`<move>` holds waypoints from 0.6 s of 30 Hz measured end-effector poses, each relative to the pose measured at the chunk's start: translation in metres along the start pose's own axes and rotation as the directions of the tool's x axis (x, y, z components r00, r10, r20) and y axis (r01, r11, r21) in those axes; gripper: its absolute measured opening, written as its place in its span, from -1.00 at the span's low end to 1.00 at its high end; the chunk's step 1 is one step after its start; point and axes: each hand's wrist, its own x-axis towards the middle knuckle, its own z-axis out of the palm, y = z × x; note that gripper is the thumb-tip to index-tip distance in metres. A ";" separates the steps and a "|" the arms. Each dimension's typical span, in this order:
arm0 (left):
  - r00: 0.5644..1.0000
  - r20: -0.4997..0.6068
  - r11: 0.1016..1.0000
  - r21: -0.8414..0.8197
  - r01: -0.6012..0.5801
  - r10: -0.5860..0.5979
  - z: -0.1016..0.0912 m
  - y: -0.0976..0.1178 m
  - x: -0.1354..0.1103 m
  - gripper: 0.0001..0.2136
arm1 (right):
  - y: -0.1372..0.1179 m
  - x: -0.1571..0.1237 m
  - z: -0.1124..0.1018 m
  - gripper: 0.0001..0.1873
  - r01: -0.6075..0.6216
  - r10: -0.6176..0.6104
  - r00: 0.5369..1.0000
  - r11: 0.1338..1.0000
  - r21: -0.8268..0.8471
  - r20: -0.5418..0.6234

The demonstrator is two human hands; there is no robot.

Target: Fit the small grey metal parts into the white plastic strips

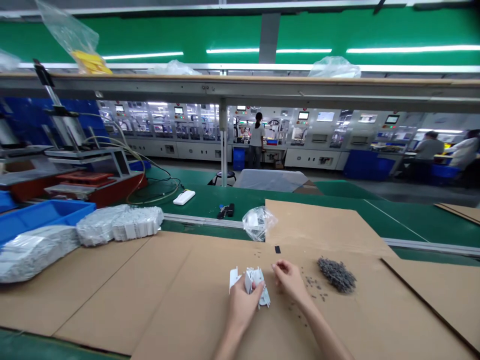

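Note:
My left hand (242,302) grips several thin white plastic parts (257,277), bunched together just above the cardboard (195,295). To its right is my right hand (288,277), with thumb and fingers drawn together in a pinch; anything between the fingertips is too small to make out. A heap of small dark grey pieces (336,274) lies to the right of that hand. Loose grey bits are scattered between the heap and my right forearm. Just beyond my right hand lies a small black rectangle (277,249).
Wrapped stacks of white parts (137,223) and a blue bin (48,215) stand at left, below a press (86,145). Farther back are a clear plastic bag (258,222), keys (226,211) and a white box-like object (184,197). An overhead shelf (262,90) crosses the view; people work beyond.

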 end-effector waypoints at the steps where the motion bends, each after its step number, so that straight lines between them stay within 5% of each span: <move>1: 1.000 -0.016 0.999 -0.034 0.009 -0.009 0.000 -0.001 0.001 -0.76 | -0.001 0.010 0.005 -0.80 0.020 -0.020 1.000 0.999 -0.032 0.001; 5: 0.993 -0.017 0.966 -0.236 0.108 -0.115 0.004 -0.006 0.006 -0.74 | -0.002 0.045 0.026 -0.86 0.082 -0.086 0.996 0.986 -0.143 -0.019; 10: 0.970 0.114 0.852 -0.464 0.241 -0.213 0.005 -0.009 0.010 -0.70 | -0.001 0.057 0.037 -0.95 0.088 -0.088 0.996 0.981 -0.175 0.005; 18: 0.976 0.157 0.901 -0.384 0.204 -0.154 0.007 -0.002 0.006 -0.67 | 0.000 -0.013 0.018 -0.73 0.008 -0.010 0.987 1.000 0.014 0.162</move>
